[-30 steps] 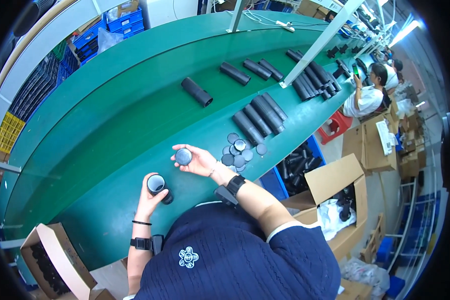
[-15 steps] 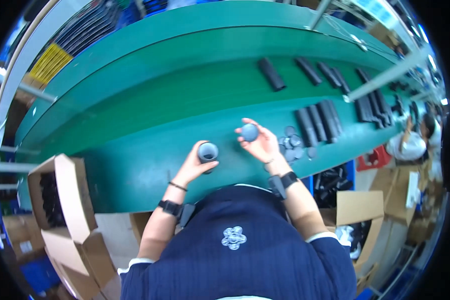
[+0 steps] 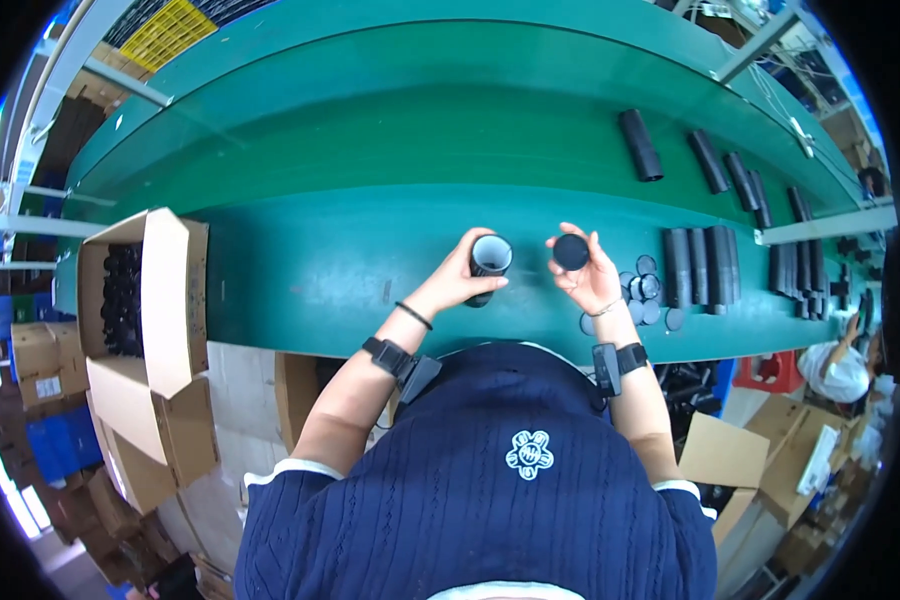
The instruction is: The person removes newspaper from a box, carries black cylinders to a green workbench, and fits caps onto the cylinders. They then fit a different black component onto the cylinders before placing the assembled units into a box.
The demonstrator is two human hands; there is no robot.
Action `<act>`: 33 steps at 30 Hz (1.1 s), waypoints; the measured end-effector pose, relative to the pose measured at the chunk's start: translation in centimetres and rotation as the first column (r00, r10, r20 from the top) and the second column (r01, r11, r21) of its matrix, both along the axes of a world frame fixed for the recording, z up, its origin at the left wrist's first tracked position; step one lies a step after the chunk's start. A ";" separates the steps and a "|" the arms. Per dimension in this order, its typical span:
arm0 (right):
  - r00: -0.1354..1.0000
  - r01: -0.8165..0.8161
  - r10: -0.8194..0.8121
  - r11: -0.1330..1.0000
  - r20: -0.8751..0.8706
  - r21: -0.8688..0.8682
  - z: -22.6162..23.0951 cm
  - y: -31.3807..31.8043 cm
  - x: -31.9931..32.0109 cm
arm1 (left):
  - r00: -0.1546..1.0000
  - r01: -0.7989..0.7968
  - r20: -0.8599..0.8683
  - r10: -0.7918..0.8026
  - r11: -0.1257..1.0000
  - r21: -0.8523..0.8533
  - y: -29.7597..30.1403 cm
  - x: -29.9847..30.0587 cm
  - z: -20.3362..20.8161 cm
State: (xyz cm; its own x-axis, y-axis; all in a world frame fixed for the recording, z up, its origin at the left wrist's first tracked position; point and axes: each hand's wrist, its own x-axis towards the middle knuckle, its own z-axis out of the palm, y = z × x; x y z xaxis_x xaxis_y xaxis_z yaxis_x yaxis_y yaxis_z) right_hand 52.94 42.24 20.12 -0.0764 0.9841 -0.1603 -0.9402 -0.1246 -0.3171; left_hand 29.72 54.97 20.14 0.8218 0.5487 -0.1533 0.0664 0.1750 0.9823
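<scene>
My left hand (image 3: 456, 278) is closed around a black tube (image 3: 489, 270) above the green table, its open end facing up and showing a pale inside. The fingers of my right hand (image 3: 596, 284) grip a round black cap (image 3: 571, 252) by its edge. The cap is to the right of the tube and apart from it. Just beyond my right hand lies a loose group of several dark round caps (image 3: 649, 288). To the right of them, a row of black tubes (image 3: 698, 268) lies side by side on the table (image 3: 320, 270).
More black tubes (image 3: 641, 146) lie on the brighter green strip farther back and at the right. An open cardboard box (image 3: 166, 300) of dark parts stands at the left. A metal post (image 3: 830, 225) crosses the right side, where another person (image 3: 835, 370) sits.
The view has turned, so the table looks shifted. The cap's visible face looks black now, where it was grey-blue before. Both hands keep their hold, the tube and cap still apart.
</scene>
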 end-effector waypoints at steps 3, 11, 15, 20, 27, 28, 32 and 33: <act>1.000 -0.019 0.019 1.000 -0.014 -0.011 -0.4 -0.1 -0.2 | 0.996 -0.087 -0.017 0.085 0.984 -0.158 0.2 0.4 -0.6; 0.983 -0.068 0.060 0.997 0.172 0.040 1.3 -0.5 -0.6 | 0.996 -0.078 -0.041 0.074 0.992 -0.098 0.2 0.3 -1.1; 0.980 -0.086 0.088 0.996 0.181 -0.014 1.5 -0.4 -1.3 | 1.000 -0.014 -0.023 0.016 0.996 0.089 -0.3 0.3 -1.0; 0.997 -0.059 0.058 0.998 0.059 0.028 0.9 -0.3 -1.8 | 0.996 0.001 -0.090 0.022 0.968 0.253 -0.4 0.3 -0.3; 0.431 -0.129 0.105 0.990 0.896 -0.054 5.0 0.8 -2.2 | 1.000 0.021 -0.010 -0.019 0.983 0.182 -0.5 0.3 -1.7; 0.315 -0.107 0.040 0.994 0.948 -0.007 6.0 1.3 -3.1 | 0.997 0.051 -0.065 -0.038 0.973 0.227 -0.6 0.3 -1.3; -0.183 -0.246 -0.199 0.957 0.963 0.151 6.6 2.7 -5.0 | 0.986 0.135 -0.136 -0.094 0.932 0.337 -0.7 0.3 -0.5; -0.182 -0.252 -0.198 0.956 0.963 0.149 6.7 2.8 -5.3 | 0.982 0.157 -0.159 -0.105 0.916 0.368 -0.7 0.2 -0.1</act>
